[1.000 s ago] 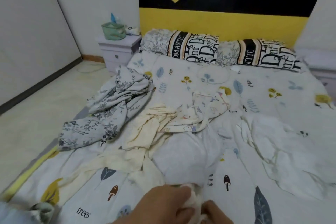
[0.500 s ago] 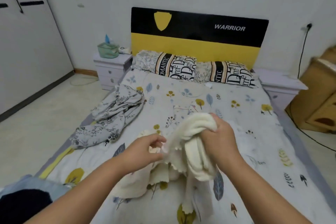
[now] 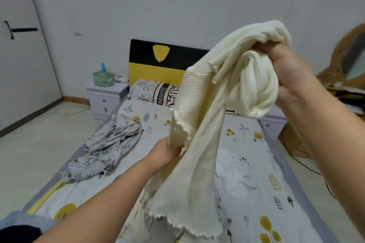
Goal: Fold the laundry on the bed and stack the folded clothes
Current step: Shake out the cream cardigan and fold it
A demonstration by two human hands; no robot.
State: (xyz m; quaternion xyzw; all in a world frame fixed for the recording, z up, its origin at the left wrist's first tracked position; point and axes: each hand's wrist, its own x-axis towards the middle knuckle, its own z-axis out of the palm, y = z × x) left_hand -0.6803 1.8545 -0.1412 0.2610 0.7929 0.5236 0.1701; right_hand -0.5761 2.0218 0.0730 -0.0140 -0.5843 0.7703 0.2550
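Head view — two hands (image 3: 167,152), one garment (image 3: 199,144)

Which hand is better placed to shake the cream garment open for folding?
Probably the left hand: it pinches a free edge low on the cream garment, while the right hand holds the bunched top high.

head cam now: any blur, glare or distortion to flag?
Head view: soft, even indoor light, no glare or hard shadows; wide-angle bending shows at the door edge; slight softness on the cream ribbed garment, right hand and left hand; headboard fairly sharp.
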